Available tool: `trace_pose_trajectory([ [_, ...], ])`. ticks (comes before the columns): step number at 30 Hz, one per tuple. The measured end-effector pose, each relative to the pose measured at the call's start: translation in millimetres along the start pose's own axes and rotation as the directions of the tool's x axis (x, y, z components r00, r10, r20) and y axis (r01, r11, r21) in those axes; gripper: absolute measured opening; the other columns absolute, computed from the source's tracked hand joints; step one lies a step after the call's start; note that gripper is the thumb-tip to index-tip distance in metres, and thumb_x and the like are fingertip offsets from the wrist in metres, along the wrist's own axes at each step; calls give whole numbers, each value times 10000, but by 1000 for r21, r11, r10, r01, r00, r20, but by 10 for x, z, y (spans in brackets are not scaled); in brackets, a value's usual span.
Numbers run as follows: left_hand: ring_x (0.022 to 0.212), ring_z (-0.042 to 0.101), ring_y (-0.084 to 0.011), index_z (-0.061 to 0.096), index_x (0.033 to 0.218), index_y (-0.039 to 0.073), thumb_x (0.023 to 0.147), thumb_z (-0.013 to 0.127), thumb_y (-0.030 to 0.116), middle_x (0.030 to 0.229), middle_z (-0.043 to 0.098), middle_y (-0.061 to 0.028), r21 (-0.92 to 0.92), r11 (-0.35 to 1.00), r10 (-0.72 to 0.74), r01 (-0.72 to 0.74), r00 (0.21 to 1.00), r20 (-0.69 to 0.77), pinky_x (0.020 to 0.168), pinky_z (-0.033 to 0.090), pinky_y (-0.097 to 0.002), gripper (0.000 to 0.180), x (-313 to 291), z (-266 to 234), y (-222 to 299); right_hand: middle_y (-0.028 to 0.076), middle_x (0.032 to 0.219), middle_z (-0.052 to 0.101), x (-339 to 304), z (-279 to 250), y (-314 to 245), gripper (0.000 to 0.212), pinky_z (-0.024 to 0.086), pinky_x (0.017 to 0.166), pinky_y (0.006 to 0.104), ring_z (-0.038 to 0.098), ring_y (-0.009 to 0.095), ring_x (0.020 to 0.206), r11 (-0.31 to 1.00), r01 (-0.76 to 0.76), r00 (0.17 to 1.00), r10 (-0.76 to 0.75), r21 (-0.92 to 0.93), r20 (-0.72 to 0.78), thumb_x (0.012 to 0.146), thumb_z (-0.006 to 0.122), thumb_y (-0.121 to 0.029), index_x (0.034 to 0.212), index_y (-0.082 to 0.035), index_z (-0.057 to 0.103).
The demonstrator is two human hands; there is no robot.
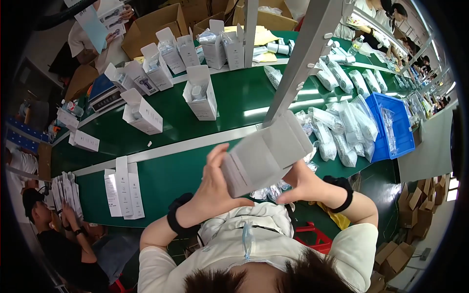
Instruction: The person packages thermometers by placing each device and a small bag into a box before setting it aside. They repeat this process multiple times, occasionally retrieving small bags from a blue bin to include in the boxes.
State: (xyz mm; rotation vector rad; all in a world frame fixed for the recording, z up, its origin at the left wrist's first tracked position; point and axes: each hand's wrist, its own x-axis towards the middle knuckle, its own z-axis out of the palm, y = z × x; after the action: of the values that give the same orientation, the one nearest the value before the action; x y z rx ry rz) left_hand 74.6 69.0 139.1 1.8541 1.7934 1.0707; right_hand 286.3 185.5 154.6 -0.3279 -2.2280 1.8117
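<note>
White carton (254, 163) is up in both hands, in front of the torso, over the near edge of the green counter (166, 178). It's tilted, with an end flap section at upper right.

Left hand (210, 178): grip part-closed round the carton's left side, fingers up the edge, thumb along the bottom; has hold of it. Right hand (309, 183): at the lower right corner, thumb spread away from the box. Fingertips hidden behind it, so can't tell how far that grip is closed. Black wristbands on both wrists.

Left on the counter: flat white cartons (123, 193), overlapping. Past the pale rail (183, 149): upright open cartons, the nearest central one (201, 100) with something inside, another (141, 115) left of it. More filled ones in a cluster behind.

Right: pile of clear-wrapped pouches (342, 127) against the blue bin (406, 134). Grey metal post (294, 78) rises just behind the carton.

Far left, co-worker (58, 239) in black has hands at a stack of flat cartons (67, 192).
</note>
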Motion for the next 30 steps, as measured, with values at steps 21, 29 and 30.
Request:
trace_pose_trajectory([
  [21, 1105, 396, -331, 311, 1201, 149, 559, 788, 99, 1220, 322, -169, -160, 981, -155, 113, 945, -286, 891, 376, -418, 802, -14, 461, -1287, 185, 1110, 560, 1983, -2903, 3116, 555, 432, 817, 342, 548, 312, 1005, 572, -420, 876, 52, -705, -480, 708, 677, -231, 1169, 18, 494],
  [29, 1113, 424, -377, 287, 1152, 141, 561, 801, 120, 1247, 351, -215, -106, 992, -102, 75, 955, -278, 877, 398, -437, 783, 215, 718, -1417, 203, 1068, 547, 1958, -2591, 2805, 699, 438, 779, 292, 556, 239, 921, 687, -698, 668, 521, -203, -531, 630, 695, -190, 1216, 48, 397],
  [30, 1109, 432, -383, 282, 1147, 139, 561, 803, 124, 1246, 359, -221, -112, 992, -94, 63, 950, -297, 873, 403, -437, 784, 232, 741, -1427, 183, 1038, 548, 1818, -2588, 2787, 676, 442, 764, 300, 549, 223, 877, 759, -648, 640, 499, -62, -584, 629, 695, -194, 1184, 63, 407],
])
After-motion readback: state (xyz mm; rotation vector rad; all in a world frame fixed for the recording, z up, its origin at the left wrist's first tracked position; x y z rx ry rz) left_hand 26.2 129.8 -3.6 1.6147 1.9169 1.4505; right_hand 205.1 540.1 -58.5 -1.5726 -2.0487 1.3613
